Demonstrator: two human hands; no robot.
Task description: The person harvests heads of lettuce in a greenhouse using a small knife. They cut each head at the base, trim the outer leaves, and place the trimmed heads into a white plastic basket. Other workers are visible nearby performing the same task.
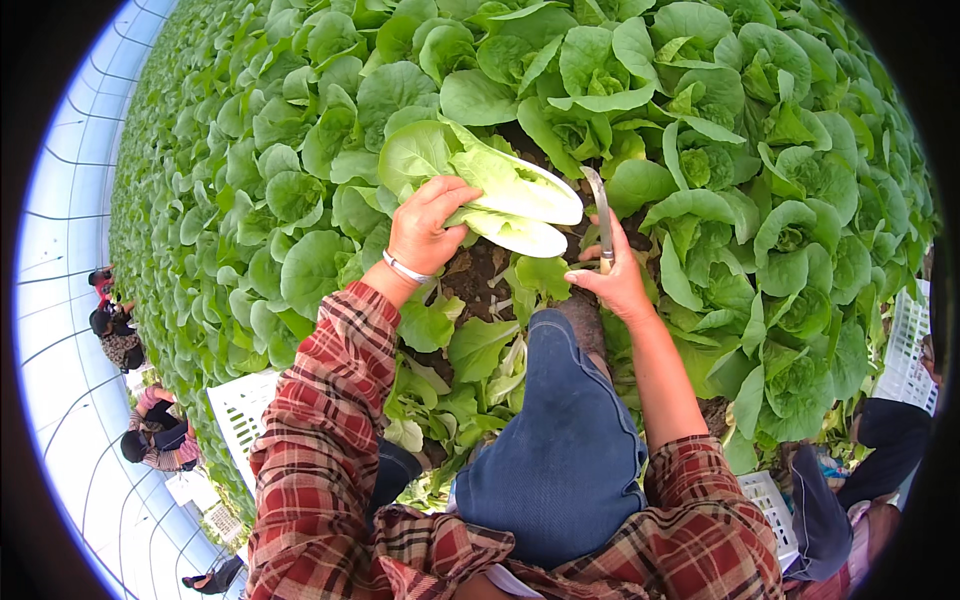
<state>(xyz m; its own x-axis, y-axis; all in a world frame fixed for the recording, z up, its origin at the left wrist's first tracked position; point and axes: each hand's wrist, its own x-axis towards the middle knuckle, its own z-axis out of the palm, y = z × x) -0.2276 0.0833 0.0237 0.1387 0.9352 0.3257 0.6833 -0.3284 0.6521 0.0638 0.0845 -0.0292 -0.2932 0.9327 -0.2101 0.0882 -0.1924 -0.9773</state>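
My left hand point(433, 225) grips a cut head of leafy greens point(517, 187) by its leaves. The pale, thick stem end points to the right, and two bundles of white stalks spread apart there. In my right hand point(619, 274) is a small curved harvesting knife point(600, 202) with a light handle and its blade pointing up. The blade stands just right of the stem end, apart from it. Below both hands, loose trimmed leaves point(480, 349) lie on dark soil point(469, 281) beside my bent knee.
Dense rows of leafy greens point(697, 165) spread ahead and to both sides. A white plastic crate point(244, 412) stands at my left; other crates point(772, 510) point(904, 352) are at the right. A co-worker's legs point(821, 510) are close on the right. Several people point(161, 431) crouch far left.
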